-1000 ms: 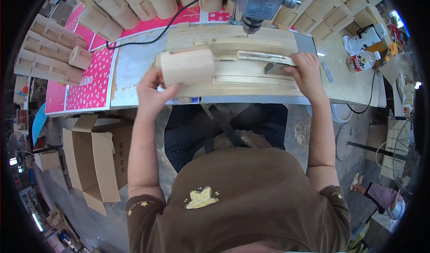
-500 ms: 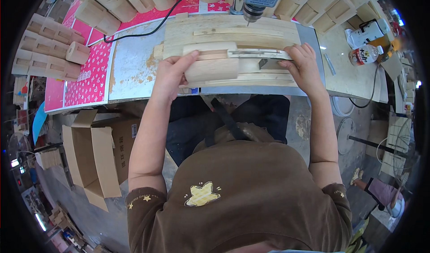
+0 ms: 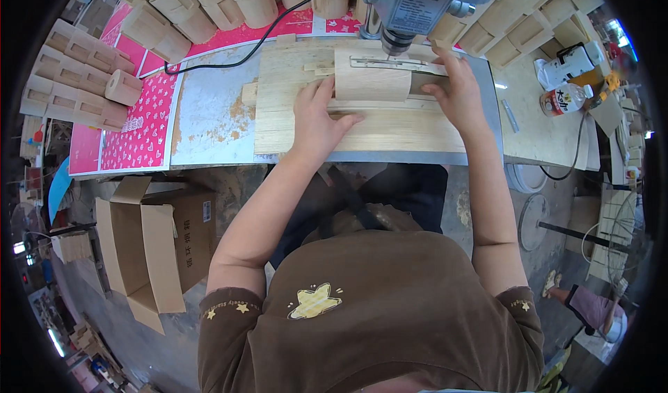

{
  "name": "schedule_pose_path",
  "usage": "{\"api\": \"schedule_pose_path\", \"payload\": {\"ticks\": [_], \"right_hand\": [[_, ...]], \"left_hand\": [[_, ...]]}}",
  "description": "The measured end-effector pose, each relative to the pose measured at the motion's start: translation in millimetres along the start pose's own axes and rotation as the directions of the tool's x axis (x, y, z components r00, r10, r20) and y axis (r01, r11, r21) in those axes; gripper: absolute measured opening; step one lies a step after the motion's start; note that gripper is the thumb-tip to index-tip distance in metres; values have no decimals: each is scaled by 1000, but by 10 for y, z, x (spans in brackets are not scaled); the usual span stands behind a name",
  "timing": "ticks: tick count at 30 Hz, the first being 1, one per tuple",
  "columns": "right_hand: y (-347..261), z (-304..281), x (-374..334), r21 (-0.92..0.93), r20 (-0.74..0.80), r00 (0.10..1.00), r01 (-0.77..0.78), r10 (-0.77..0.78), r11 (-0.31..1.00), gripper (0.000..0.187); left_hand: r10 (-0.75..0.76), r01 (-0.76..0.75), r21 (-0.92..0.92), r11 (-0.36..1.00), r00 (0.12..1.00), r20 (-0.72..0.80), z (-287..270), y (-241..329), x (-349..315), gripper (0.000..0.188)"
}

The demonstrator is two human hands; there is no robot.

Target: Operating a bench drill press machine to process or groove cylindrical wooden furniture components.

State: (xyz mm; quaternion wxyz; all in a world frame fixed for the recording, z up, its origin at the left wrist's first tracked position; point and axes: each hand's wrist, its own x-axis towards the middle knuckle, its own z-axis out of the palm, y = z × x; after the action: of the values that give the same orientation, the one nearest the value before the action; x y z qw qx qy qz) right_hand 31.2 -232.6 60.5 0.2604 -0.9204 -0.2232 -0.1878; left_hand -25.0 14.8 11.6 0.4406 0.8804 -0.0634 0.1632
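Under the chuck of a bench drill [image 3: 416,9] lies a pale, rounded wooden block [image 3: 369,85]. A narrow slotted metal strip [image 3: 383,63] lies along its top, and the drill's tip is just above it. My right hand [image 3: 456,90] grips the strip's right end, fingers on the far side and thumb on the near side. At the block's left end, my left hand [image 3: 316,118] rests with its fingers against the wood and its thumb stretched out over the wooden board [image 3: 292,132]. The fingertips of this hand are partly hidden by the block.
Wooden blocks with cut recesses [image 3: 76,76] stand in rows at the left and back. A black cable [image 3: 261,42] crosses the table. A bottle [image 3: 565,99] and a marker-like stick [image 3: 510,118] are at the right. A cardboard box [image 3: 160,254] stands open on the floor.
The wooden block and metal strip have moved right and away from me, under the drill chuck. My left hand has shifted right, its thumb now off the block.
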Motion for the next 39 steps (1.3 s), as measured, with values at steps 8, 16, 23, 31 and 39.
{"api": "schedule_pose_path", "payload": {"ticks": [8, 16, 23, 31, 39], "right_hand": [[-98, -147, 158, 267, -205, 977, 114, -59, 957, 65], [-405, -1277, 1516, 341, -251, 967, 124, -37, 932, 31], [-835, -1267, 663, -70, -348, 936, -87, 57, 994, 19], [-547, -151, -26, 39, -496, 863, 130, -94, 991, 8], [-584, -594, 168, -132, -534, 792, 269, -297, 954, 9]], "left_hand": [[113, -83, 244, 966, 987, -111, 24, -255, -5, 66], [51, -38, 221, 974, 997, -53, 13, -243, 14, 65], [66, -55, 197, 979, 997, -48, 11, -242, 14, 65], [93, -73, 220, 973, 992, -81, 17, -221, 10, 65], [102, -81, 241, 967, 992, -77, 16, -239, 21, 64]]}}
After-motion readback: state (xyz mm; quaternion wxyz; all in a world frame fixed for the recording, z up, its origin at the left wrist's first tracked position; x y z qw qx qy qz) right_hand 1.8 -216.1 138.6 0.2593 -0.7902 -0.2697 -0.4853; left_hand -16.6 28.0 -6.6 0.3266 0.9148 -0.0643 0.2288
